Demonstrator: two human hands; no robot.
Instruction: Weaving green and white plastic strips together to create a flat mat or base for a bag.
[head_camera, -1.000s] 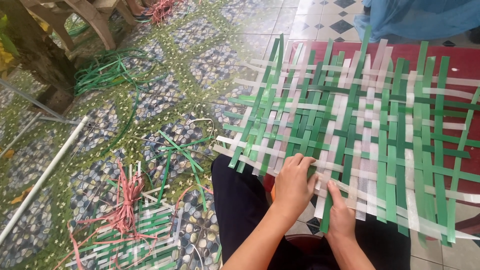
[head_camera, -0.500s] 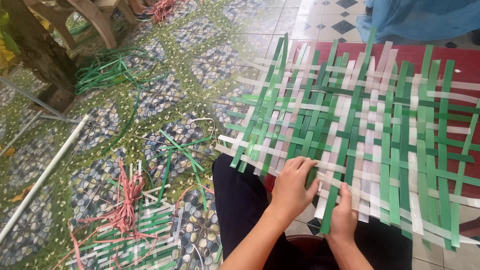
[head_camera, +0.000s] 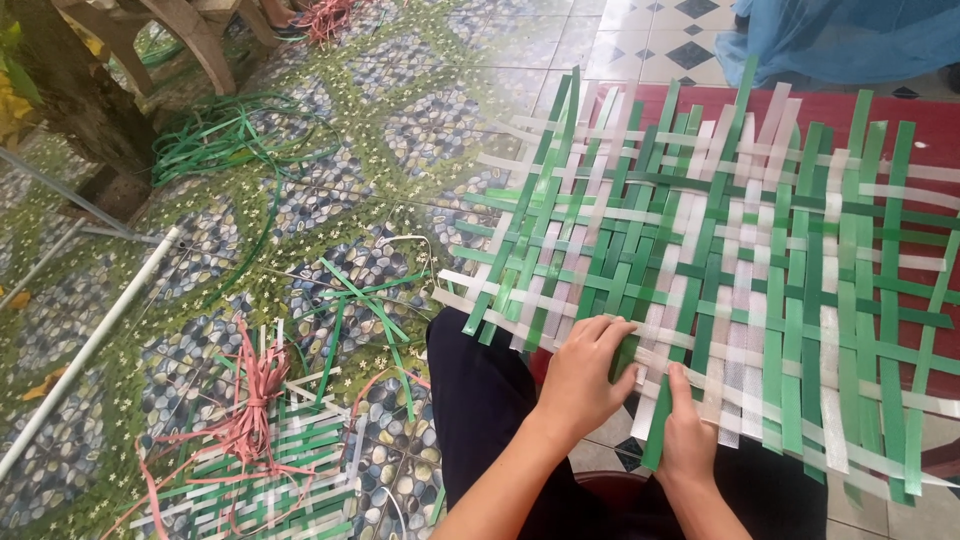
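On the person's lap, the mat (head_camera: 740, 260) lies spread; the left hand (head_camera: 585, 375) curls closed over its near edge, the right hand (head_camera: 690, 435) pinches a green strip (head_camera: 668, 400).

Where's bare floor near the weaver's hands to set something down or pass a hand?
Free: patterned tile between the woven mat, the loose green strip coil and the scattered green strips; also tile between the white pipe and the pink-tied strip bundle. Crowded: left hand and right hand press on the mat's near edge over the lap.
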